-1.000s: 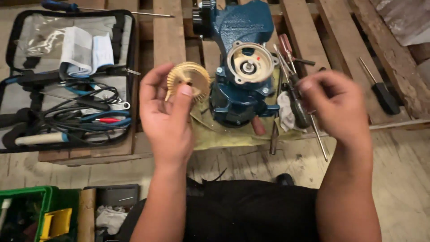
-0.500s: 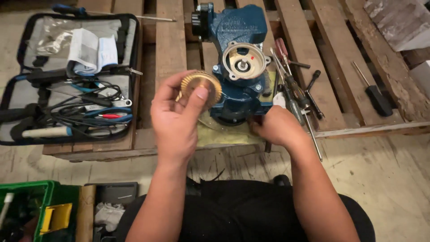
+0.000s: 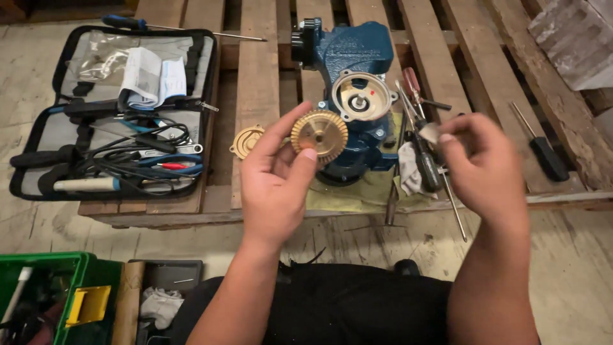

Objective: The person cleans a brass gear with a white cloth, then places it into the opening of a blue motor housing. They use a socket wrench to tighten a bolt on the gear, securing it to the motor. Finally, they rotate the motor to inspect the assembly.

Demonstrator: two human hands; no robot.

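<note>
The left hand (image 3: pixel 274 176) was raised above the near edge of the wooden pallet (image 3: pixel 255 70), its fingers and thumb pinched on the rim of a brass toothed impeller (image 3: pixel 319 134), which it held tilted with its flat face towards the camera. The impeller sat in the air just in front of the blue pump body (image 3: pixel 354 96), close under the pump's round open chamber (image 3: pixel 363 97), not touching it as far as could be told. The right hand (image 3: pixel 482 169) hovered over the pallet's near right part, fingers curled together around a small pale scrap (image 3: pixel 429 132) at the fingertips; what that scrap was could not be told. Beneath that hand lay a bunch of screwdrivers (image 3: pixel 424 160) and a crumpled white rag (image 3: pixel 405 179), beside the pump on a yellowish cloth (image 3: pixel 357 195). A round brass cover plate (image 3: pixel 246 140) lay on a plank just left of the left hand. 1 black-handled screwdriver (image 3: pixel 543 153) lay alone towards the pallet's right edge. At the left end of the pallet an open black tool case (image 3: pixel 115 115) held cables, pliers and folded paper, with a blue-handled screwdriver (image 3: pixel 147 24) lying along its far side. On the floor at the near left stood a green crate (image 3: pixel 64 268).
</note>
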